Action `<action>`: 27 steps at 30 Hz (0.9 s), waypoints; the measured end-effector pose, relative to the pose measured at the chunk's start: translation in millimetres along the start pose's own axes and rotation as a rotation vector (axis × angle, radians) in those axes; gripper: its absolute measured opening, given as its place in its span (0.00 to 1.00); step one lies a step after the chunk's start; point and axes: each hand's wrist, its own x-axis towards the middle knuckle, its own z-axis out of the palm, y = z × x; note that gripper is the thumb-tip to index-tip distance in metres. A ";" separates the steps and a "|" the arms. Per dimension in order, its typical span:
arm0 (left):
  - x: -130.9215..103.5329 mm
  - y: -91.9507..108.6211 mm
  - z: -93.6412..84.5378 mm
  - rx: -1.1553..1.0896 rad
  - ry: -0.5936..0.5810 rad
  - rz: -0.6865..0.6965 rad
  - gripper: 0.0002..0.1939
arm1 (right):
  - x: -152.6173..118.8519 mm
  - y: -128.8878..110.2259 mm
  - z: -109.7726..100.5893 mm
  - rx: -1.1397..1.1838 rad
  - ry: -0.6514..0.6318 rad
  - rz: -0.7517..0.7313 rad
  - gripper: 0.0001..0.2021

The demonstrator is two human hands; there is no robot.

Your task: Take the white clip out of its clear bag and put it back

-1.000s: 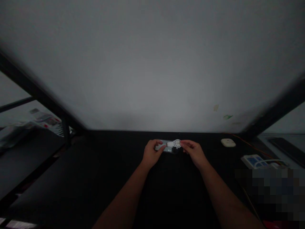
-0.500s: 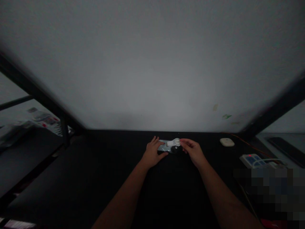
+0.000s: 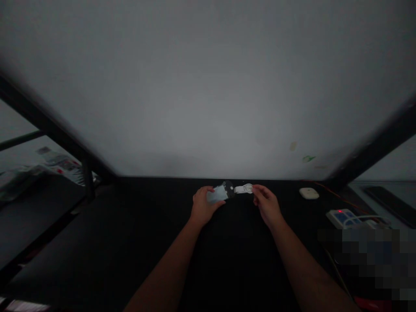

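A white wristwatch (image 3: pixel 243 189) with a round face is pinched at its right end by the fingertips of my right hand (image 3: pixel 267 204). Its strap points left. Just left of the strap lies a small flat pouch (image 3: pixel 217 194), pale and shiny, with a dark rounded flap that carries a light round dot. My left hand (image 3: pixel 201 207) grips the pouch's left end, thumb along the near edge and fingers over the far edge. The strap's tip meets or nearly meets the flap; I cannot tell whether they touch. Both things are over the black tabletop (image 3: pixel 146 229).
A white earbud case (image 3: pixel 309 193) sits right of my right hand. Farther right are a power strip (image 3: pixel 345 218) with a red light and cables, and a dark phone-like slab (image 3: pixel 390 203). Plastic-wrapped packages (image 3: pixel 61 167) lie on the left shelf. A pale wall (image 3: pixel 208 108) rises behind.
The watch, which lay over the pouch, is now to its right. My left hand and the pouch have shifted left, and the dark flap is uncovered. My right hand moved slightly right with the watch.
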 end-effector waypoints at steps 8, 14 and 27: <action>-0.6 2.1 1.0 -0.172 0.029 -0.058 0.26 | 2.4 1.7 -1.0 -0.003 0.020 -0.003 0.17; -2.1 4.2 1.6 -0.179 -0.027 -0.028 0.30 | -1.4 -0.6 -1.6 -0.102 -0.122 0.013 0.16; -0.9 9.2 -1.1 -0.087 -0.083 0.112 0.24 | -1.5 1.0 -1.2 -0.116 -0.064 -0.015 0.18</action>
